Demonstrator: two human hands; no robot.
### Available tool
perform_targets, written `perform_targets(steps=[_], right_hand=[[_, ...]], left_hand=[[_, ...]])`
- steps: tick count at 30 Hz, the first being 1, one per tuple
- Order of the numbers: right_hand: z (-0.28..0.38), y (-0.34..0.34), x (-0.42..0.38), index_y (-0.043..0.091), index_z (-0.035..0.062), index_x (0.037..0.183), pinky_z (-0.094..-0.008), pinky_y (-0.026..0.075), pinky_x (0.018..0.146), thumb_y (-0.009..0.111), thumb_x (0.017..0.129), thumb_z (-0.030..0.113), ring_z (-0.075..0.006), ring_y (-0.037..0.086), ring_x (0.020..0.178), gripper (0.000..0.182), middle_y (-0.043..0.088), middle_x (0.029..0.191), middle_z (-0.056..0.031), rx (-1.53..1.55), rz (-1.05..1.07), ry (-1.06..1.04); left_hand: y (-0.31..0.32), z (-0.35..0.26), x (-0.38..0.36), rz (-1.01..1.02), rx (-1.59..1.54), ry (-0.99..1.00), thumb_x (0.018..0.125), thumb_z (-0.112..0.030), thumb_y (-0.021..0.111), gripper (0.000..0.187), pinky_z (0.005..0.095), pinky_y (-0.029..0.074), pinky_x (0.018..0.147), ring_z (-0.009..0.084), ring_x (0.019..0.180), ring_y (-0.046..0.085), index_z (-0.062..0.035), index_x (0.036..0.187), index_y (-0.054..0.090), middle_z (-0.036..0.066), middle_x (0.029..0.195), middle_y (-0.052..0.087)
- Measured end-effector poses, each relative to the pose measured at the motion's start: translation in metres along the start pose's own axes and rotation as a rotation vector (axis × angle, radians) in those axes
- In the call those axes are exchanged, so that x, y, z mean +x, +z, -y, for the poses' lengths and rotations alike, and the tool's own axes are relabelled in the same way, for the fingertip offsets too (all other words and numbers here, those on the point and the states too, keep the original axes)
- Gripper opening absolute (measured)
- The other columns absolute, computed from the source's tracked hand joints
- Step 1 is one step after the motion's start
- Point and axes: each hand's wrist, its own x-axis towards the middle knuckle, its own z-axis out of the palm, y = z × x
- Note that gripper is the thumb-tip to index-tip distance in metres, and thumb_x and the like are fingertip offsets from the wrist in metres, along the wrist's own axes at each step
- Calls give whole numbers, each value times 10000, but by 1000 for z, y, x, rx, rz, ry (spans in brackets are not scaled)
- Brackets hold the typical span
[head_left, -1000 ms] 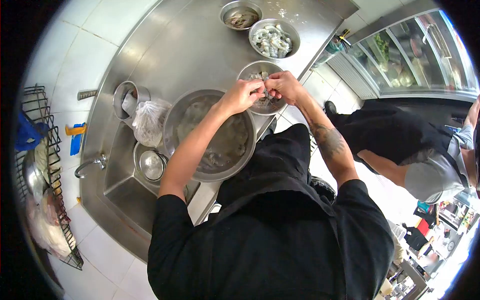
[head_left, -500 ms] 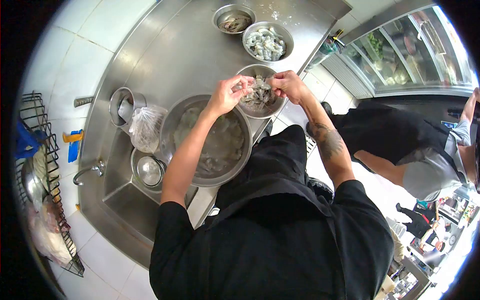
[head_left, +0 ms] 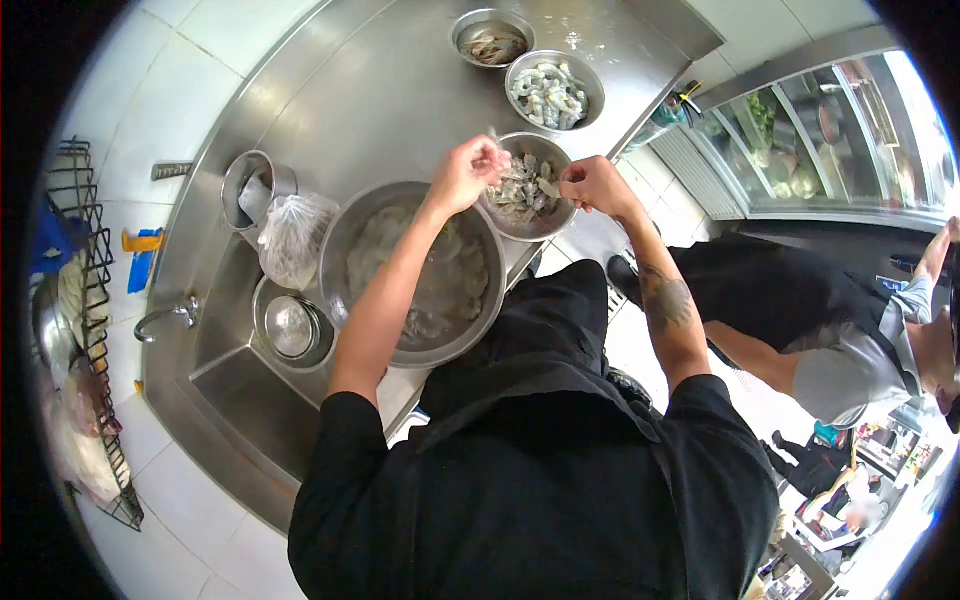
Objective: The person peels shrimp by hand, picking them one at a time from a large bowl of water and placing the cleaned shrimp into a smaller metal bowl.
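Head view shows left fingers (head_left: 486, 160) blurred, grip unclear, and right fingers (head_left: 574, 184) narrow over the bowl (head_left: 547, 149), any hold indistinct.

Here's the broad stainless counter (head_left: 390, 100), gleaming all the way back, and a line of three metal bowls runs down its right-hand side: the far bowl (head_left: 460, 36) up top, the middle bowl (head_left: 556, 128) tucked close by it, and the near bowl (head_left: 538, 142) right down at the front edge! To the left sits the wide basin (head_left: 328, 275), biggest of the lot, then a clear plastic bag (head_left: 297, 240) slumped beside a steel canister (head_left: 286, 178). White specks (head_left: 573, 40) dot the metal just beyond that middle bowl.
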Motion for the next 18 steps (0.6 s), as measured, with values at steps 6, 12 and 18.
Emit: perform_targets(steps=[6, 12, 18], right_hand=[[27, -24, 9, 698, -7, 914, -241, 479, 519, 673, 813, 166, -87, 594, 566, 203, 649, 666, -44, -219, -147, -49], [40, -37, 21, 679, -4, 1123, -298, 525, 631, 674, 880, 276, -132, 658, 713, 370, 699, 783, -109, -237, -440, -57], [42, 112, -7, 712, 47, 944, -384, 546, 754, 635, 838, 133, -294, 680, 861, 156, 693, 911, -146, -456, -12, -520]], left_hand=[[8, -17, -13, 243, 678, -82, 806, -176, 780, 517, 341, 529, 730, 160, 836, 642, -117, 1264, 547, 115, 1150, 659], [-53, -68, -41, -83, 990, -322, 864, -286, 743, 314, 334, 503, 675, 142, 773, 614, -45, 1000, 595, 95, 915, 662], [-92, -36, -126, -105, 1172, -181, 851, -212, 702, 245, 434, 526, 782, 336, 873, 649, -79, 1037, 614, 108, 967, 685]])
